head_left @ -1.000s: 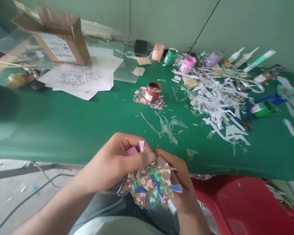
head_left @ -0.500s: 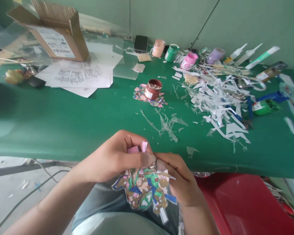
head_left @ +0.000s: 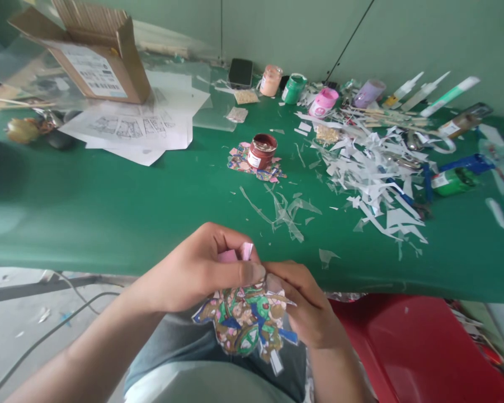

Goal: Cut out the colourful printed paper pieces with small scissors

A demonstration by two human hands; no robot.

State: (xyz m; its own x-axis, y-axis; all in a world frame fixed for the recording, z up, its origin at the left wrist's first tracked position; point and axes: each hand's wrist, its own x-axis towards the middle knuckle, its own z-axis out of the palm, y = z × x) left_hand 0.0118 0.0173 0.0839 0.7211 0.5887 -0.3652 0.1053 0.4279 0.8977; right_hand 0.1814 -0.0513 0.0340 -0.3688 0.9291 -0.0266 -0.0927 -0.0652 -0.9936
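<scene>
Head view: left hand [head_left: 196, 274] and right hand [head_left: 309, 316] pinch the painted cutout [head_left: 244, 320] off the near bench edge [head_left: 109, 262], apparently steadying it.

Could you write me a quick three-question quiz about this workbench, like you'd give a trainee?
1. True or false: the cardboard box has its flaps closed.
2. What colour is the jar standing on the flat multicoloured piece?
A) purple
B) green
C) reddish-brown
3. How many hands touch the colourful cutout near the table's edge?

Key: 1. False, its flaps stand open. 2. C. 3. Two: the left hand and the right hand.
</scene>
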